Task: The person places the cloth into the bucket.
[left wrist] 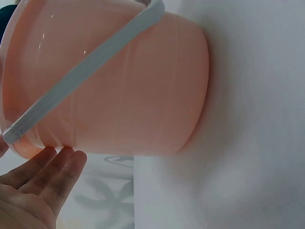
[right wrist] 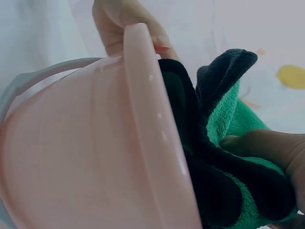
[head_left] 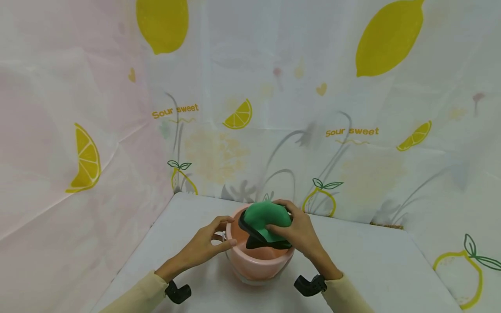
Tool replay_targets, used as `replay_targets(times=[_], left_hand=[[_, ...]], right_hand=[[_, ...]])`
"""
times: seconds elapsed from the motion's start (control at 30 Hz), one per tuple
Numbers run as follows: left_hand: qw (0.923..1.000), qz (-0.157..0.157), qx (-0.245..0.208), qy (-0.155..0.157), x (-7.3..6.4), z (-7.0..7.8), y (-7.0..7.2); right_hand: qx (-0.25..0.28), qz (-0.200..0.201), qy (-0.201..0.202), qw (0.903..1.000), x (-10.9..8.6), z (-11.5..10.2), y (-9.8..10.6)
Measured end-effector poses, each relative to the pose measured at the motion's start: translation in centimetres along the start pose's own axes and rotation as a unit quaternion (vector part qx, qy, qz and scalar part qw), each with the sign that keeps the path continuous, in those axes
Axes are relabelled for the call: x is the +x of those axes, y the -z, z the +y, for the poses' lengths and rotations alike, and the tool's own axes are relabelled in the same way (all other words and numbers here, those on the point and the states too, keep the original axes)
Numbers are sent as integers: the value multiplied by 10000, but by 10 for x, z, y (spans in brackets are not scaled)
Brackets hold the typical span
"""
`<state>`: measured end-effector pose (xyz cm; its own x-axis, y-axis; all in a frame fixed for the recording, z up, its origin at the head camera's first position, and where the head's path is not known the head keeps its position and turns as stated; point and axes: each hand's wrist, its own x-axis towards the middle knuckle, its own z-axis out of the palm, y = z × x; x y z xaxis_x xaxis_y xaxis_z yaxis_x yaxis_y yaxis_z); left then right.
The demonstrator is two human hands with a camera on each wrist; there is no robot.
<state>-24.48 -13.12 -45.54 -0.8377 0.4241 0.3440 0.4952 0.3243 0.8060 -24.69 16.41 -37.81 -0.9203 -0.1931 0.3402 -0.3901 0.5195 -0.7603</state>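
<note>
My right hand [head_left: 299, 228] grips a green towel [head_left: 266, 217] with a dark edge, its thumb pressing into the folded cloth. In the right wrist view the towel [right wrist: 233, 124] is bunched, and its dark folds hang inside the mouth of a pink bucket [right wrist: 86, 152]. The bucket [head_left: 260, 265] stands upright on the table. At the bucket's left rim, my left hand [head_left: 205, 243] holds on, thumb over the edge. In the left wrist view, the left hand's fingers [left wrist: 62, 171] touch the outer wall just under the rim.
A grey handle [left wrist: 86, 71] hangs down along the bucket's side. The white table [head_left: 364, 261] ends at a lemon-printed backdrop [head_left: 258, 152] behind and a pinkish sheet [head_left: 58, 130] on the left. Both wrists wear black camera mounts [head_left: 178, 292].
</note>
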Motion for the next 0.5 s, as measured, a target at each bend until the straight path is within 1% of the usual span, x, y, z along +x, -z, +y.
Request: replay_targets(times=[0.23, 0.4, 0.5], left_hand=[[10000, 16, 6, -1, 0, 0, 0], [9999, 27, 38, -105, 1, 0, 0], [9999, 16, -33, -167, 2, -1, 0]], right_hand=[[-211, -39, 83, 9997, 1, 3, -8], [-361, -112, 236, 9990, 3, 4, -14], [-541, -150, 312, 9979, 3, 6, -18]])
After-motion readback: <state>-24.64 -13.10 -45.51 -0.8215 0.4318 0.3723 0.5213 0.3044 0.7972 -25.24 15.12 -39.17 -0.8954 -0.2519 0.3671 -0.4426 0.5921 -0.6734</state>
